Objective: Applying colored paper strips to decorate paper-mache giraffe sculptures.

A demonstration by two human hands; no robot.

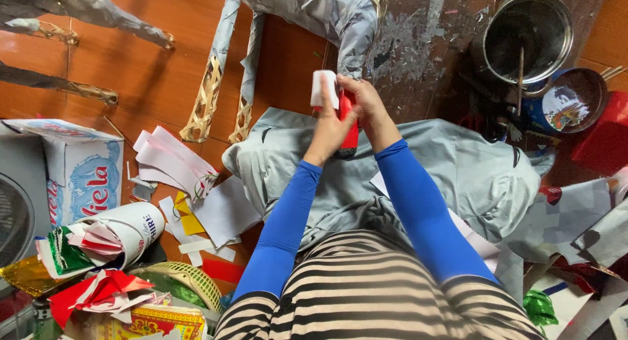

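Cluttered tiled floor; left hand and right hand pinching white paper against red piece; probably light, flimsy, best gripped by edges.

White-and-blue box with red lettering sitting far left on the floor; white labelled cylinder tub lying just near of it; yellow-red printed packet lying at near-left edge.

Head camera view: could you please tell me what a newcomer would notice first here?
At centre, the left hand and right hand, in blue sleeves, hold a white paper piece and a red piece together. Top right stands a metal pot; paper scraps lie left.
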